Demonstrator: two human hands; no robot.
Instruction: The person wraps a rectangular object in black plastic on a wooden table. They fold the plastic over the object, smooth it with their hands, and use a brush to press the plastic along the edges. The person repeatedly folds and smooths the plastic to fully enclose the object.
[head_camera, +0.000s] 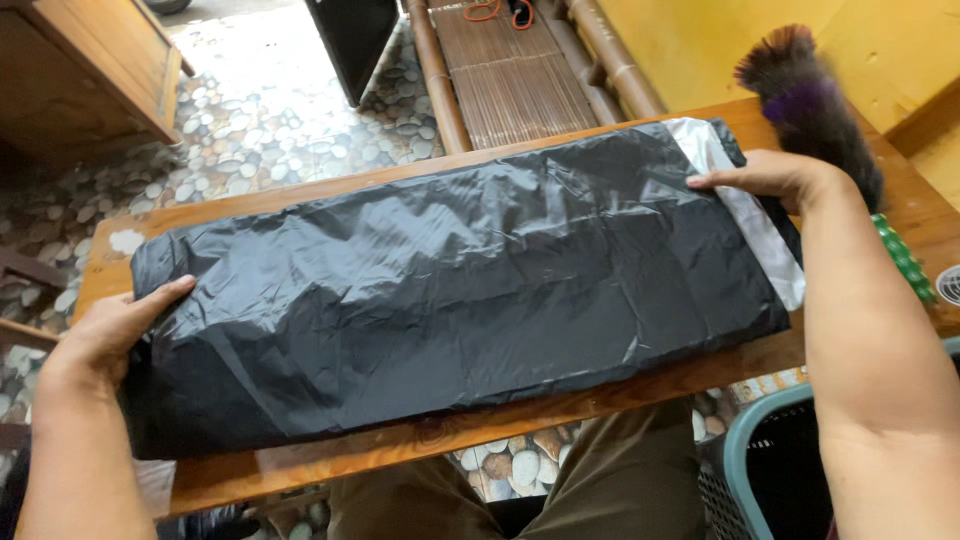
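A large black plastic bag (460, 280) lies folded flat along a narrow wooden table (500, 425). A strip of white plastic (745, 205) shows at its right end. My left hand (110, 330) rests on the bag's left end, thumb on top and fingers wrapped around the edge. My right hand (765, 172) presses flat on the bag's far right corner, fingers together on the black and white plastic.
A dark feather duster (815, 105) with a purple band lies on the table behind my right hand. A teal plastic basket (745, 450) stands at the lower right. A bamboo bench (515, 65) and a yellow wall (700, 40) lie beyond, over a pebble floor (260, 110).
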